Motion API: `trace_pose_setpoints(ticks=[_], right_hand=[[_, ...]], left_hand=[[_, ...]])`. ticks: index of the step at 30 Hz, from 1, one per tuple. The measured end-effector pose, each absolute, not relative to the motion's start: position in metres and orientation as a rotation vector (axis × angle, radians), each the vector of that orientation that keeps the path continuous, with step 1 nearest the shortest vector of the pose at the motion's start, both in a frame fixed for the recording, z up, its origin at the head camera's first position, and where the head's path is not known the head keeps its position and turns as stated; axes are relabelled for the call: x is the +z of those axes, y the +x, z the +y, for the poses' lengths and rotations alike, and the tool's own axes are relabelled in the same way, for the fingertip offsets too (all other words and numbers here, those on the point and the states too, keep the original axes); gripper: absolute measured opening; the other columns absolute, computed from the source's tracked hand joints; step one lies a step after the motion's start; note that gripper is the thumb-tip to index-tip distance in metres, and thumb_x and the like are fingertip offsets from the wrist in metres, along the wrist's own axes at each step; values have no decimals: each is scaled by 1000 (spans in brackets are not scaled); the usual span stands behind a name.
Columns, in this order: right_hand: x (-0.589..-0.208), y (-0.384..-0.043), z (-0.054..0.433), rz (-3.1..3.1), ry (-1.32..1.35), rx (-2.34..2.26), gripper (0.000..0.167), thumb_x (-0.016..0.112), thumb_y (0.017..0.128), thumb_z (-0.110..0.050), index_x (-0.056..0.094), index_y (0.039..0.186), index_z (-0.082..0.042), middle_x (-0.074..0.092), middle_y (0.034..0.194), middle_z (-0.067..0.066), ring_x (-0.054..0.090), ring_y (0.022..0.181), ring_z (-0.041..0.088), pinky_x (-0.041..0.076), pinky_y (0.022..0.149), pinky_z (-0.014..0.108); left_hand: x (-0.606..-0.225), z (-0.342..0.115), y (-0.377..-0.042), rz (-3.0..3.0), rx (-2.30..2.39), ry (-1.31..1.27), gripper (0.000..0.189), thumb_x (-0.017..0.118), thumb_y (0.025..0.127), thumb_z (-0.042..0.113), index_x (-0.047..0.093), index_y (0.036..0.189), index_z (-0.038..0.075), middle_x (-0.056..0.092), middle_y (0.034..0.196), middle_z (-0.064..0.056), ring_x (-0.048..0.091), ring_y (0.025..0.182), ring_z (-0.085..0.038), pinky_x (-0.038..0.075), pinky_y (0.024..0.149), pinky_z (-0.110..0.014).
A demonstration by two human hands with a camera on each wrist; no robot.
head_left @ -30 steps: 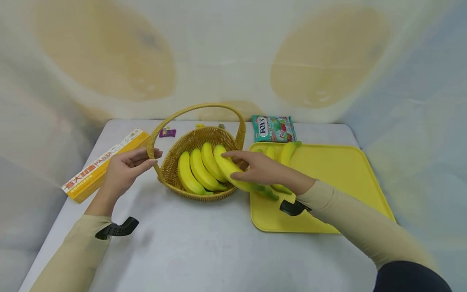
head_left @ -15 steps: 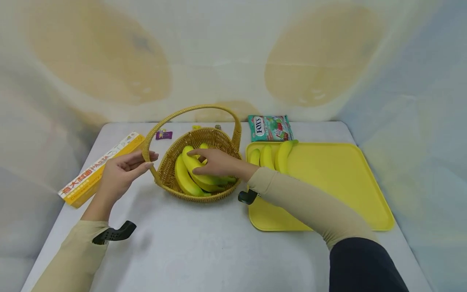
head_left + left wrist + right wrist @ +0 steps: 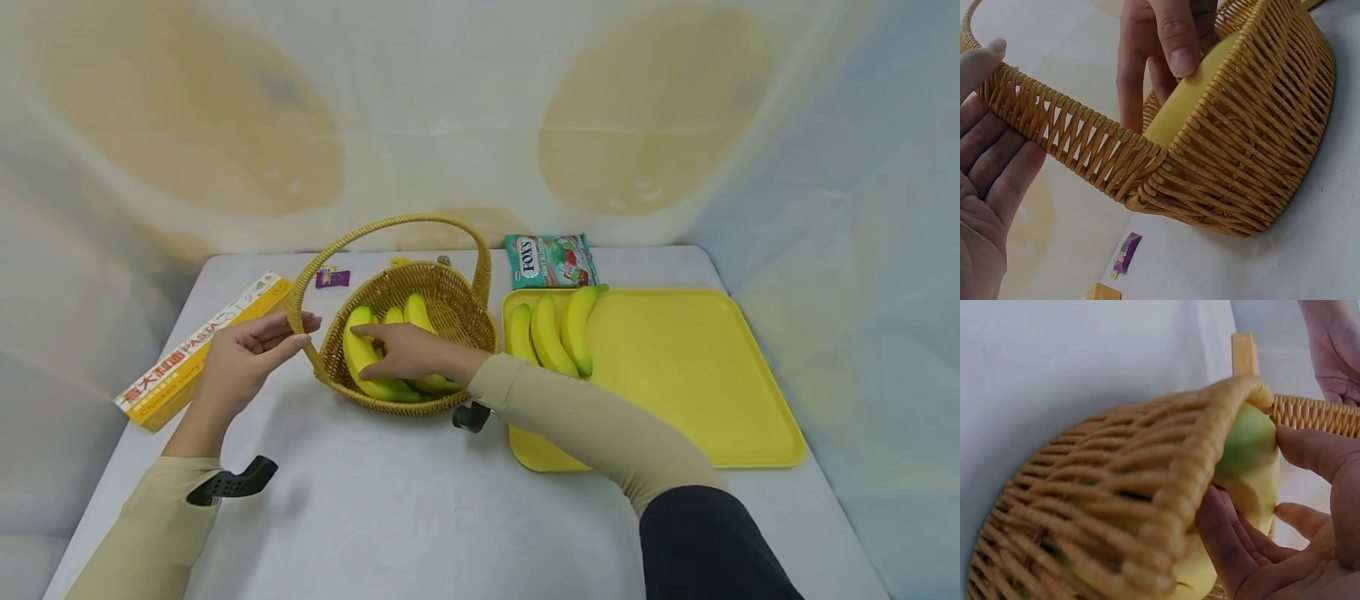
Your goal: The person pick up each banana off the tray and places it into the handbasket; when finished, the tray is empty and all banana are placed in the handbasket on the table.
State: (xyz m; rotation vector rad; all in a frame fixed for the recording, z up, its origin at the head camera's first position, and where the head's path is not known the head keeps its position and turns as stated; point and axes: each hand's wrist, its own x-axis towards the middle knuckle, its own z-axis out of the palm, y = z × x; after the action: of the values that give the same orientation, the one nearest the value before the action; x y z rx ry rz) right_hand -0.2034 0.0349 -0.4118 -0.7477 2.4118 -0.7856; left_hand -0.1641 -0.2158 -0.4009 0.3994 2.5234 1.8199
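At the left side of the wicker basket (image 3: 461, 317), my left hand (image 3: 243, 354) holds the upright handle (image 3: 330, 250) between thumb and fingers. My right hand (image 3: 408, 350) is inside the basket, thumb and fingers on either side of a banana (image 3: 354, 346) lying along the left wall. In the left wrist view, that banana (image 3: 1179, 112) shows above the woven rim with a fingertip on it. Other bananas (image 3: 417, 310) lie to its right, partly covered by the right hand. The right wrist view has the fingers (image 3: 1229, 544) reaching past the rim against the banana.
Right of the basket is a yellow tray (image 3: 675, 375) with three bananas (image 3: 551, 337) at its left end. A green candy bag (image 3: 555, 261) sits behind it. A pasta box (image 3: 206, 350) lies at the left, and a purple-wrapped candy (image 3: 332, 278) lies behind the basket.
My right hand has carried a banana from the basket's right edge leftward, to the left inside wall. The left hand has stayed on the handle.
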Motion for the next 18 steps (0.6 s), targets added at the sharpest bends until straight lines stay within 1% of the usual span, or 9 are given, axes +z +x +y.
trace_pose_setpoints(ticks=[2, 8, 13, 15, 18], right_hand=[[-412, -203, 33, 2414, -764, -777, 75, 69, 98, -39, 32, 161, -21, 59, 143, 8, 57, 125, 16, 49, 102, 27], [-413, -201, 35, 2420, -765, -791, 75, 68, 98, -41, 32, 161, -23, 60, 141, 7, 59, 123, 15, 50, 98, 25], [-412, -195, 50, 2451, -765, -887, 69, 68, 99, -36, 37, 159, -24, 60, 140, 9, 64, 104, 11, 53, 85, 21], [-411, -192, 59, 2466, -770, -930, 66, 68, 99, -35, 39, 158, -23, 60, 139, 9, 64, 99, 8, 53, 81, 20], [-409, -185, 78, 2499, -787, -976, 63, 67, 100, -33, 42, 156, -22, 60, 138, 11, 65, 105, 12, 54, 86, 24]], left_hand=[[-401, -216, -164, 2526, 1822, 403, 35, 70, 98, 14, 67, 129, -1, 75, 116, 4, 70, 108, -6, 52, 92, -15], [-401, -216, -163, 2510, 1836, 418, 34, 69, 98, 13, 67, 128, -2, 75, 116, 1, 70, 109, -6, 53, 92, -15], [-401, -215, -164, 2501, 1840, 417, 35, 70, 98, 13, 67, 129, -1, 75, 117, 1, 70, 109, -7, 53, 92, -16], [-402, -215, -165, 2501, 1845, 417, 35, 70, 98, 13, 67, 129, -2, 75, 116, 1, 70, 109, -7, 53, 92, -16], [-402, -215, -165, 2504, 1850, 422, 34, 70, 98, 13, 67, 128, -2, 75, 116, 2, 70, 109, -7, 53, 93, -16]])
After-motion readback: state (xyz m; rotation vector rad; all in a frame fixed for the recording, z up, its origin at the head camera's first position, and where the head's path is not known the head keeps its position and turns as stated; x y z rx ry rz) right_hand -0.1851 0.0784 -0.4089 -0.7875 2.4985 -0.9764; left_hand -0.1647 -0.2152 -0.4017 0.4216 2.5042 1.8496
